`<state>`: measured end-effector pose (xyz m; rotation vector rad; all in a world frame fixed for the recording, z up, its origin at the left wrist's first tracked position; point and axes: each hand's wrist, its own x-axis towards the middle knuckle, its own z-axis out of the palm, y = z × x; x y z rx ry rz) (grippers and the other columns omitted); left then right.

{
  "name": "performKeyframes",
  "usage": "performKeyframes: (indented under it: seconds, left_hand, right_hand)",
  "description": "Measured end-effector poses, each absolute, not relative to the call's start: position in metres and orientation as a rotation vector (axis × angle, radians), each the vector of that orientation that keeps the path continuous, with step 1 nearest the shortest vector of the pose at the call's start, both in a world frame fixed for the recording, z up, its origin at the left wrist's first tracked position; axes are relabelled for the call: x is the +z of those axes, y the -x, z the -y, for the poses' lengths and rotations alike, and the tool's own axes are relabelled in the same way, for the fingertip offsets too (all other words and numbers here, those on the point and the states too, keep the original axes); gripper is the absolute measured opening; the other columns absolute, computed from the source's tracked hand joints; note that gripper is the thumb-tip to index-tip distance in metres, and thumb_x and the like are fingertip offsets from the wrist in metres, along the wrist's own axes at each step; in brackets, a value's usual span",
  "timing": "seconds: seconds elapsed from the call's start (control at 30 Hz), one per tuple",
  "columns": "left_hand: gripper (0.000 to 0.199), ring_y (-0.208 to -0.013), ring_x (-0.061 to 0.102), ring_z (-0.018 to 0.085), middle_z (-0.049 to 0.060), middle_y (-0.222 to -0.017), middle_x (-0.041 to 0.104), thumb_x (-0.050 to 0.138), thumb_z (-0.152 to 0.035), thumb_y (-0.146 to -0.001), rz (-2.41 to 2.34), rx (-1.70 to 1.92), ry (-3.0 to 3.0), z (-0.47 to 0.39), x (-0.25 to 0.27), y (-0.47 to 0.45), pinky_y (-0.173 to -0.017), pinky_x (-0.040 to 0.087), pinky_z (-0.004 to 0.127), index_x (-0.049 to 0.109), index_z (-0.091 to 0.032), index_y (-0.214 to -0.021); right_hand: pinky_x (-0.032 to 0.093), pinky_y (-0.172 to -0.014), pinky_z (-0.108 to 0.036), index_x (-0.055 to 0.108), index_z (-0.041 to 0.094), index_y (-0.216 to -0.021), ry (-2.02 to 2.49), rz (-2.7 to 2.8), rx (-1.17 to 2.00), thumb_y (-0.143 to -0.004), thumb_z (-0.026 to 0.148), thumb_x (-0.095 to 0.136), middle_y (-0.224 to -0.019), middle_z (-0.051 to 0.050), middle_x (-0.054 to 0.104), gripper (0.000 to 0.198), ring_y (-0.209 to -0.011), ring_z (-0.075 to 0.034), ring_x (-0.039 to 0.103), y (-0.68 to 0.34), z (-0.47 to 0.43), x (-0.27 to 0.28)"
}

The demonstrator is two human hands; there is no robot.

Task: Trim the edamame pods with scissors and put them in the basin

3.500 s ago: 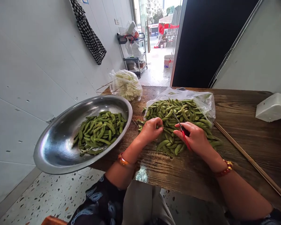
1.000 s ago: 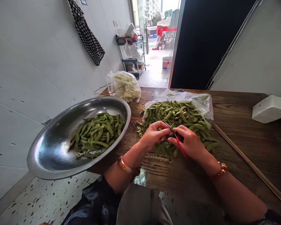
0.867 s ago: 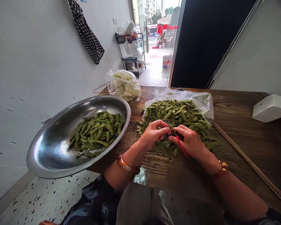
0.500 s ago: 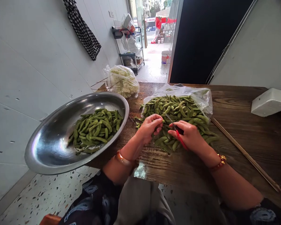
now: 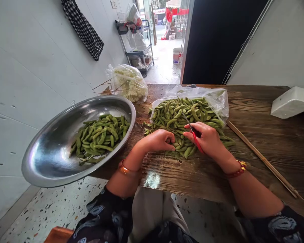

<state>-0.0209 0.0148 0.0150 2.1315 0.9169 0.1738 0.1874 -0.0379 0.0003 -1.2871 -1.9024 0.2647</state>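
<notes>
In the head view, the left hand [image 5: 162, 140] is curled, thumb and fingertips drawn close over the near-left fringe of a heap of green pods [image 5: 178, 116]; whether it pinches one I cannot tell. The right hand [image 5: 209, 138] grips scissors [image 5: 198, 143] by the handles, tips slanting up toward the far edge, seemingly to keep the blades ready beside the other fingers.

The heap spreads from a clear plastic bag [image 5: 220, 101] near the counter's [image 5: 255, 131] far edge, probably laid flat so the pods stay within reach. A basin [image 5: 47, 148] with more pods overhangs the left edge, presumably handy for the left hand.

The scissors pair red handles with slim dark blades. The pods are plump, curved and matte; the basin is smooth, wide-rimmed, shiny metal; the bag is crinkled film; the counter is dark, strongly grained wood.
</notes>
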Motion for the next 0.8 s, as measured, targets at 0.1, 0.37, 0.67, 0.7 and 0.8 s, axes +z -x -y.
performKeyframes:
  seconds: [0.1,0.37,0.67,0.7,0.8]
  left_hand:
    - [0.014,-0.055,0.039,0.007,-0.005,-0.059,0.048,0.07,-0.022,-0.065,-0.902,0.166,-2.173,-0.015,0.011,0.019,-0.052,0.029,0.021,0.065,-0.013,-0.074]
    - [0.026,-0.054,0.041,0.006,-0.003,-0.065,0.053,0.067,-0.036,-0.073,-0.928,0.703,-1.702,-0.012,0.019,0.015,-0.05,0.032,0.019,0.055,-0.013,-0.075]
    - [0.033,-0.046,0.045,0.004,0.002,-0.072,0.061,0.064,-0.043,-0.077,-0.806,0.768,-1.514,-0.008,0.015,0.01,-0.044,0.034,0.018,0.064,-0.01,-0.086]
    - [0.034,-0.046,0.045,0.004,0.002,-0.072,0.061,0.064,-0.044,-0.078,-0.797,0.759,-1.513,-0.008,0.015,0.009,-0.044,0.033,0.018,0.065,-0.01,-0.087]
    - [0.035,-0.045,0.045,0.004,0.001,-0.069,0.061,0.065,-0.044,-0.077,-0.794,0.76,-1.509,-0.005,0.016,0.007,-0.043,0.032,0.019,0.066,-0.011,-0.087]
  right_hand:
    - [0.048,-0.069,-0.03,0.066,0.018,-0.096,1.278,1.906,0.265,-0.085,0.04,0.062,-0.081,-0.005,0.064,0.026,-0.075,-0.018,0.061,-0.187,0.038,0.0]
    - [0.049,-0.068,-0.03,0.065,0.018,-0.103,1.273,1.946,0.361,-0.084,0.043,0.062,-0.087,-0.005,0.063,0.032,-0.074,-0.018,0.06,-0.185,0.04,-0.001]
    - [0.049,-0.069,-0.031,0.064,0.021,-0.106,1.309,2.052,0.419,-0.082,0.044,0.063,-0.091,-0.005,0.062,0.033,-0.075,-0.017,0.059,-0.181,0.045,0.001]
    - [0.05,-0.069,-0.031,0.064,0.021,-0.106,1.316,2.055,0.416,-0.082,0.043,0.064,-0.091,-0.005,0.062,0.032,-0.075,-0.017,0.06,-0.181,0.045,0.001]
    - [0.05,-0.072,-0.031,0.064,0.022,-0.105,1.326,2.061,0.406,-0.082,0.042,0.065,-0.093,-0.005,0.062,0.031,-0.076,-0.017,0.061,-0.181,0.044,0.001]
